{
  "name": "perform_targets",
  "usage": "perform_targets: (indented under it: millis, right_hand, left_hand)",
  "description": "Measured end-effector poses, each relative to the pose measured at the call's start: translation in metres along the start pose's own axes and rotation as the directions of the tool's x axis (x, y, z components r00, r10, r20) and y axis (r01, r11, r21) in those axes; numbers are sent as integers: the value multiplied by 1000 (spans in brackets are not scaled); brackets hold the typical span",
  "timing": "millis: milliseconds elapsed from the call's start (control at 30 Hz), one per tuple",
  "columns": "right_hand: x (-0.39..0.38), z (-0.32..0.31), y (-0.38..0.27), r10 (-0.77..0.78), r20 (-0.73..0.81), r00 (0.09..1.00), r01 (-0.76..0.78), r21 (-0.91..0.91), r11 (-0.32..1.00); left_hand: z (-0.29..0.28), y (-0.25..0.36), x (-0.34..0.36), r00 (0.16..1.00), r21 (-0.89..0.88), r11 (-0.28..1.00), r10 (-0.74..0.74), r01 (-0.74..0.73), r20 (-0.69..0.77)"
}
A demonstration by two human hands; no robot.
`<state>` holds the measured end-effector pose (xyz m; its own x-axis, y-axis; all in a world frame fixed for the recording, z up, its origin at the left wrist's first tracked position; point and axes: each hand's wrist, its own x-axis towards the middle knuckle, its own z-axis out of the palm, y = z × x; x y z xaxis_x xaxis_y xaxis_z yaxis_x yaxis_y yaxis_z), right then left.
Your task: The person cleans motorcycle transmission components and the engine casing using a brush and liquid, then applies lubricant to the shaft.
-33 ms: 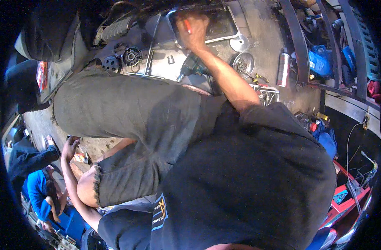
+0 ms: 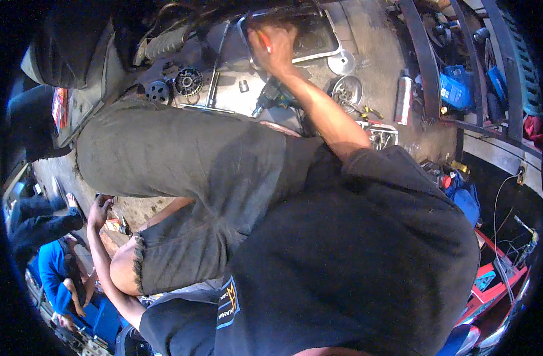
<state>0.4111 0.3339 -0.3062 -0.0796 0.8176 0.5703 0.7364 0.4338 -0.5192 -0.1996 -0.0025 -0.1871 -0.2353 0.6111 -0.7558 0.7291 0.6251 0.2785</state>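
My right hand (image 2: 274, 47) reaches into a metal tray (image 2: 338, 47) with a dark interior at the top, gripping a red-orange handled item (image 2: 264, 40) whose far end is hidden. Beneath my right forearm lies a cordless power tool (image 2: 265, 95). Near it are a small socket (image 2: 243, 86), a long wrench bar (image 2: 216, 77), round toothed and drilled parts (image 2: 188, 81), a small metal plate (image 2: 341, 61) and a bowl (image 2: 347, 90). My left hand (image 2: 99, 209) is curled beside my knee at left, around something small and dark that I cannot make out.
Pliers (image 2: 369, 111), a spray can (image 2: 404, 98) and a metal rack (image 2: 430, 89) with blue containers are at right, a red toolbox (image 2: 485, 293) lower right. Black vehicle bodywork (image 2: 70, 41) fills the upper left. Another person in blue (image 2: 55, 273) crouches lower left, near other legs.
My right hand and the red-orange item have shifted very slightly within the tray. The rest looks the same.
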Motion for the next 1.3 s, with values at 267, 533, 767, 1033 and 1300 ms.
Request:
perform_targets:
  millis: [267,533,767,1033,1300]
  right_hand:
    - [-51,-48,76,-47,302,952,83,-107,991]
    - [-50,27,140,211,333,919,-160,-173,972]
    - [-43,15,95,201,428,881,-197,-56,979]
    - [20,6,-83,-136,232,963,102,153,983]
    - [34,9,-56,33,233,972,-89,234,968]
  left_hand:
    - [-4,3,-2,994,37,995,-89,92,-58]
    - [1,27,-8,995,17,1000,4,-2,-97]
    - [3,3,-18,992,65,995,-68,75,-103]
    - [-4,8,-16,997,36,997,-65,66,-43]
    - [6,-18,-9,995,-114,992,-59,49,-85]
